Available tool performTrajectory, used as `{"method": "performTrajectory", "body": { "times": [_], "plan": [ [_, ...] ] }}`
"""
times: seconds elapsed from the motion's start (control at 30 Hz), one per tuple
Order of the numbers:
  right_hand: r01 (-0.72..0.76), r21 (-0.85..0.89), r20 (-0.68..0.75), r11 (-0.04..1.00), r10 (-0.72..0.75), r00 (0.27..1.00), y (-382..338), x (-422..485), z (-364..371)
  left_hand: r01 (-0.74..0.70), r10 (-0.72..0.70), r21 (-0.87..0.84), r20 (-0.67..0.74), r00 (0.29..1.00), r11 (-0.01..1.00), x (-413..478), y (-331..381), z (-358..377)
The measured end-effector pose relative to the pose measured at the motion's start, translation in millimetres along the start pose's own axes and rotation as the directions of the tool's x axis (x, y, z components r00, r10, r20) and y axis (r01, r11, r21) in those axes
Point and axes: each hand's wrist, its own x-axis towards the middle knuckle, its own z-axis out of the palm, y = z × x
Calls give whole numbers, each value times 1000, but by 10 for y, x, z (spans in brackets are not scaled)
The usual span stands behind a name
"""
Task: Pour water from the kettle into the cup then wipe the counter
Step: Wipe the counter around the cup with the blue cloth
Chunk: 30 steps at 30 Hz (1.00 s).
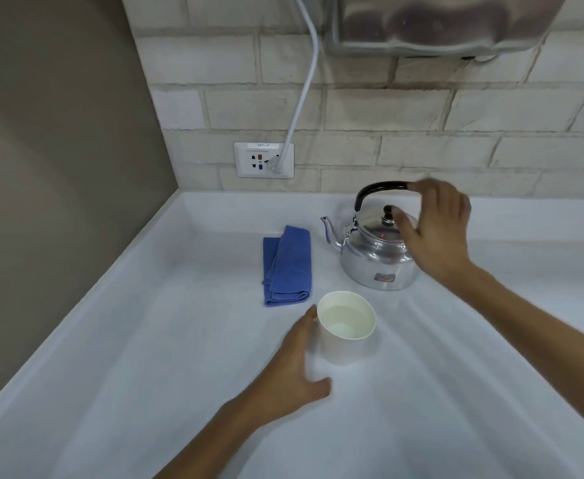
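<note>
A shiny metal kettle (377,257) with a black handle stands upright on the white counter (152,340), its spout pointing left. My right hand (435,229) hovers over its right side with fingers spread, fingertips at the handle's right end and thumb near the lid knob, not closed around anything. A white paper cup (346,331) with water in it stands in front of the kettle. My left hand (294,364) lies open just left of the cup, fingertips at its wall. A folded blue cloth (288,267) lies to the left of the kettle.
A tiled wall runs behind the counter, with a power socket (263,160) and a white cable (302,88) leading up to a metal appliance (439,22) mounted above. A grey side wall (48,167) borders the counter's raised left edge.
</note>
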Motion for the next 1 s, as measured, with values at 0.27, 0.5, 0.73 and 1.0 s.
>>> {"method": "performTrajectory", "body": {
  "times": [0.27,0.5,0.73,1.0],
  "plan": [
    [-212,-294,607,932,353,712,218,-1427,179,18,42,211,-276,960,977,451,-107,-601],
    [-150,-345,583,926,337,740,198,-1516,234,206,-106,622,-194,975,755,1536,-246,-603],
    [-203,-339,578,919,373,725,191,-1505,290,379,-254,629,-283,925,679,1978,-484,-467],
    [-170,-349,556,922,349,754,182,-1492,262,-149,73,769,132,989,622,1398,-405,-329]
  ]
}}
